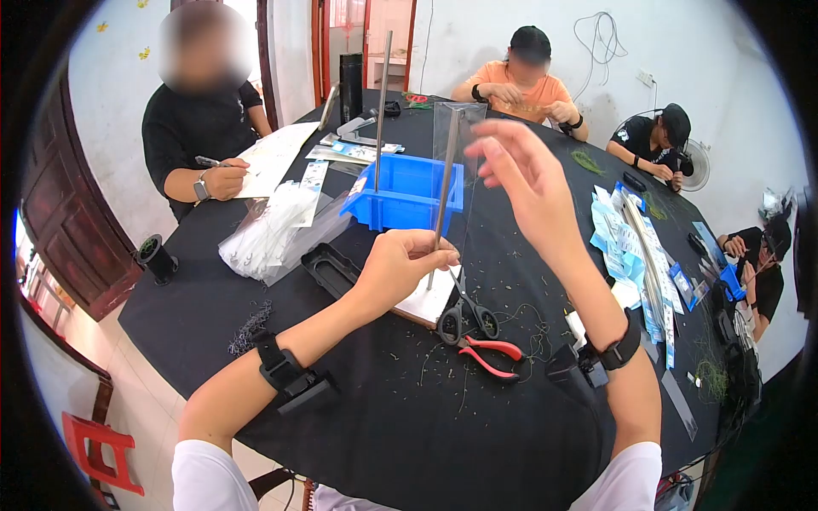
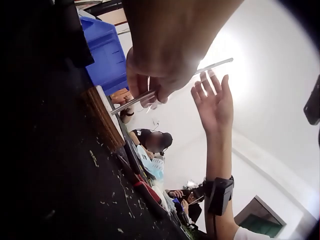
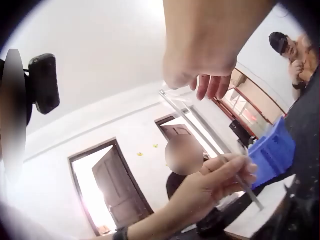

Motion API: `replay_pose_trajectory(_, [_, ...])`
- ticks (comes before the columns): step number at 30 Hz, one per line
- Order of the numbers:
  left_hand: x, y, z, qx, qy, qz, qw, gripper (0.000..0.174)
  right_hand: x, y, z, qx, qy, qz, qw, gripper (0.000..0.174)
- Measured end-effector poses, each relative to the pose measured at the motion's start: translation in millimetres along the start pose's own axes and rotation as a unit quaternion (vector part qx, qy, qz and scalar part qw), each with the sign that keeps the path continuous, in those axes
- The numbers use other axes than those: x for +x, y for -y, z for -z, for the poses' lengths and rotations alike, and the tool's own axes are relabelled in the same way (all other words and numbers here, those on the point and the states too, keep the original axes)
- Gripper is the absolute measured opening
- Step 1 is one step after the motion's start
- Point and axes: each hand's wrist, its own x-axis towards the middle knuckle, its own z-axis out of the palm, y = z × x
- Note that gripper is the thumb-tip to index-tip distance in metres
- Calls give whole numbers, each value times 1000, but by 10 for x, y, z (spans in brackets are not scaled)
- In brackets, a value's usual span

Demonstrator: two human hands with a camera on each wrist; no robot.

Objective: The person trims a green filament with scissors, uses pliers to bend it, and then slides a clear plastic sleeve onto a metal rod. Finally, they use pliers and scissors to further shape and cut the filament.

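A slim metal rod [image 1: 446, 175] stands up from a small white-topped wooden board [image 1: 432, 304]. Low on the rod, my left hand [image 1: 396, 271] pinches it between thumb and fingers; the left wrist view shows the rod [image 2: 132, 103] passing through that grip. Around its upper part is a clear plastic sleeve [image 1: 474, 119]. My right hand [image 1: 528, 183] is raised beside the rod's top, fingers extended and spread. Seen from the right wrist, that hand [image 3: 202, 70] hangs near the rod's upper end [image 3: 165, 95] and holds nothing.
Scissors [image 1: 464, 319] and red-handled pliers [image 1: 494, 356] lie just right of the board. Behind it are a blue bin [image 1: 405, 209], another upright rod [image 1: 383, 111] and a black tray [image 1: 317, 271]. Plastic packets [image 1: 273, 234] lie left, blue-white packaging [image 1: 622, 247] right. Several people sit around the table.
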Motion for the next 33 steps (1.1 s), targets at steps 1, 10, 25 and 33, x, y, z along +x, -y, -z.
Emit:
replay_pose_trajectory(1, [-4,-1,-5,-5,-5,1,1000,14,52,40,-12,14,7,16,1000,25])
replay_pose_trajectory(10, [-9,29,-4,6,2,-2,1000,13,256,141,-92,28,20,49,998,20])
replay_pose_trajectory(25, [-31,90,-26,-27,8,-15,999,21,257,148,-133,-107,-53,168,979,11])
replay_pose_trajectory(33, [-54,81,0,56,34,16,998,27,276,148,-170,-48,-67,152,985,12])
